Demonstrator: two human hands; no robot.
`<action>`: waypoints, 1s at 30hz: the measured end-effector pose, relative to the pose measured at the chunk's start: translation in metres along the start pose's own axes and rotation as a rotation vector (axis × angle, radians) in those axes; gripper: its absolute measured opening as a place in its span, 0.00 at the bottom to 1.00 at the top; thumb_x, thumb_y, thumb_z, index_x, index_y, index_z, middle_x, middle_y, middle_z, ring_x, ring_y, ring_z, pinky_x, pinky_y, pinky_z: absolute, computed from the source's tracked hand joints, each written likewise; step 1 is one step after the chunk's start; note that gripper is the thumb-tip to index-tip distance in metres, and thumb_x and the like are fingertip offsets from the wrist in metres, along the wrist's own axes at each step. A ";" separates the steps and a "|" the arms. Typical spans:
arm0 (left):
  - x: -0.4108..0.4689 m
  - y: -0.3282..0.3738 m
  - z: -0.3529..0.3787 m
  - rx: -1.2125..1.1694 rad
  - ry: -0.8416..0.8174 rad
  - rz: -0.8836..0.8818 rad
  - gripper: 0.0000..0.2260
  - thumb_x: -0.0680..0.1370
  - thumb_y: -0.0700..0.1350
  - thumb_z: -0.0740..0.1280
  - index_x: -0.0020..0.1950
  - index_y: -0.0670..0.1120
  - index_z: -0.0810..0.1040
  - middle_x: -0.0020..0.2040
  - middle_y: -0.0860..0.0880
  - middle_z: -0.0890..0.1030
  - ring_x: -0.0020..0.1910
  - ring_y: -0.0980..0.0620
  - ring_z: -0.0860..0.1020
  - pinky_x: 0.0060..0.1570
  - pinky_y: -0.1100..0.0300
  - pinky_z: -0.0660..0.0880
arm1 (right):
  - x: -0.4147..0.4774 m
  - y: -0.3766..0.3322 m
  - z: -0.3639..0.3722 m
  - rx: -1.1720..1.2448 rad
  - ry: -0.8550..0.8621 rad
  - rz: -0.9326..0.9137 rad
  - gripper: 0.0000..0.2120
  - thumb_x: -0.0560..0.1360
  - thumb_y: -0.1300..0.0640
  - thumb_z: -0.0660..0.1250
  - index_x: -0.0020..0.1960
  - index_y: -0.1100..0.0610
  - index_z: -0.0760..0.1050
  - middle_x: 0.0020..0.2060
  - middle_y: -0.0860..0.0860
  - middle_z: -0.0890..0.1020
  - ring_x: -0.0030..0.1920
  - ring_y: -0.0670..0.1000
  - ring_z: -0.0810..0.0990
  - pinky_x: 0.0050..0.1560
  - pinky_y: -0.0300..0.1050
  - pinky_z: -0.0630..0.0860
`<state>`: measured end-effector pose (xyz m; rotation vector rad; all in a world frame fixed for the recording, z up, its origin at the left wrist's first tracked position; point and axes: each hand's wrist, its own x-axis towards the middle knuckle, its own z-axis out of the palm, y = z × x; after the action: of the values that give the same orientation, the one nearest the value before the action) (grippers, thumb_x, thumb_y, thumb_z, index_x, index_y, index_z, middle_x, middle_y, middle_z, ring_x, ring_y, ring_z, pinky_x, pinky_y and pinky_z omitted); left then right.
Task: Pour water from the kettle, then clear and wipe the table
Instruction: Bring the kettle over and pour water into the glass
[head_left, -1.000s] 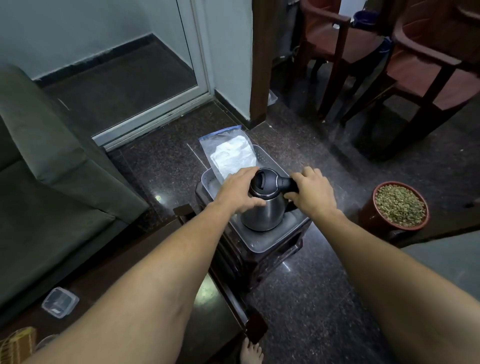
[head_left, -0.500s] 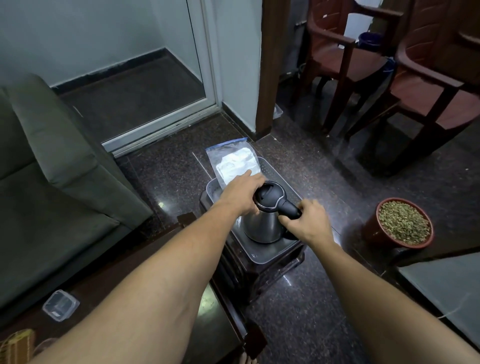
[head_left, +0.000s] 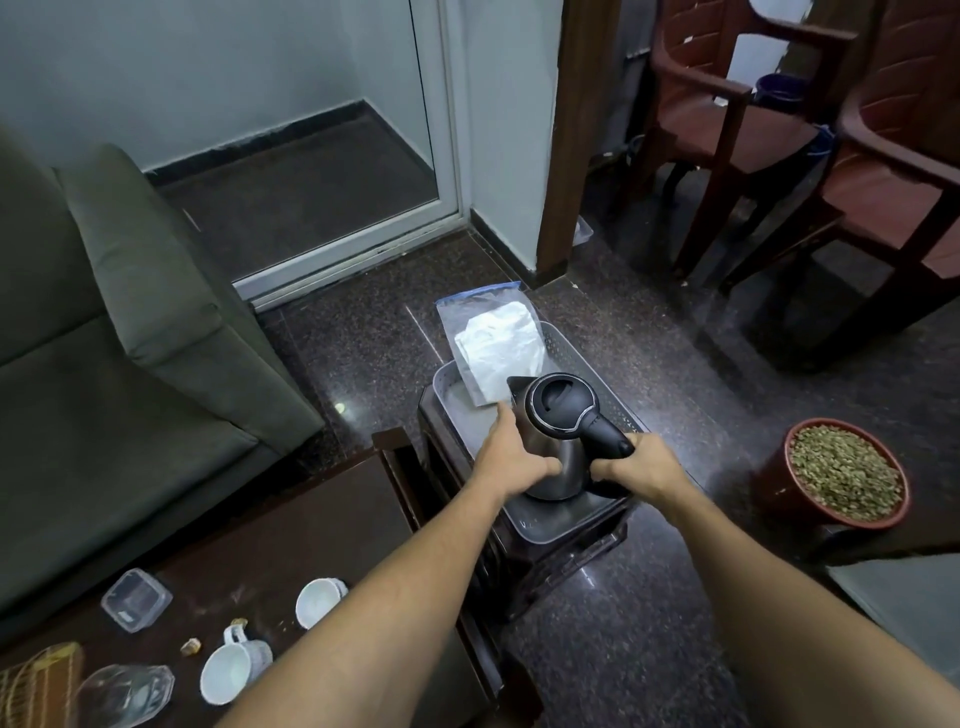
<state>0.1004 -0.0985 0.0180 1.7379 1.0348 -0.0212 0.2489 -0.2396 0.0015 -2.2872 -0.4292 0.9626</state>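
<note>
Green sofa (head_left: 104, 312) occupies the left side. Dark wooden table (head_left: 311, 545) stands near left, beside the sofa. Two red-brown chairs (head_left: 727, 130) stand far right. A dark stool (head_left: 561, 566) stands just right of the table's far end and carries a grey tray (head_left: 574, 353). A pot (head_left: 844, 475) filled with pebbles stands on the floor, well to the right of the stool.

The kettle (head_left: 558, 410), steel body with a black lid, is upright at the near end of the tray, spout pointing far-left, handle pointing near-right. Whether its base bears on the tray or is just clear of it cannot be told. A clear bag (head_left: 493, 348) with white contents leans in the tray's far end, just behind the kettle.

The right hand (head_left: 641, 465) is clenched round the black handle, on the kettle's near-right side. The left hand (head_left: 511, 462) cups the steel body from the near-left, thumb curled across it.

On the table's near end: a clear lidded container (head_left: 136, 600), a glass dish (head_left: 124, 693) and two white cups (head_left: 236, 670), all well apart from both hands
</note>
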 end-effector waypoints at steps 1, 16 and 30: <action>0.001 0.000 0.000 -0.031 -0.004 -0.007 0.44 0.66 0.45 0.79 0.77 0.52 0.61 0.68 0.51 0.77 0.68 0.47 0.76 0.67 0.51 0.75 | 0.001 0.001 0.001 0.017 -0.003 -0.002 0.09 0.58 0.56 0.77 0.33 0.59 0.79 0.23 0.45 0.79 0.24 0.43 0.76 0.28 0.37 0.71; 0.023 0.000 -0.020 0.005 -0.103 0.042 0.33 0.70 0.31 0.64 0.73 0.53 0.67 0.58 0.46 0.82 0.60 0.46 0.80 0.61 0.51 0.78 | -0.001 0.005 0.058 0.286 0.248 -0.050 0.14 0.57 0.51 0.71 0.29 0.60 0.73 0.23 0.48 0.71 0.28 0.49 0.71 0.31 0.46 0.71; -0.025 0.036 -0.071 0.120 -0.093 0.084 0.33 0.70 0.37 0.64 0.74 0.55 0.66 0.59 0.41 0.81 0.57 0.39 0.81 0.51 0.54 0.78 | -0.053 -0.046 0.042 0.267 0.327 -0.122 0.10 0.55 0.50 0.67 0.32 0.55 0.75 0.20 0.47 0.71 0.23 0.49 0.71 0.27 0.42 0.71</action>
<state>0.0759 -0.0603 0.0883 1.8704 0.9079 -0.1116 0.1798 -0.2143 0.0360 -2.0958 -0.2772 0.5352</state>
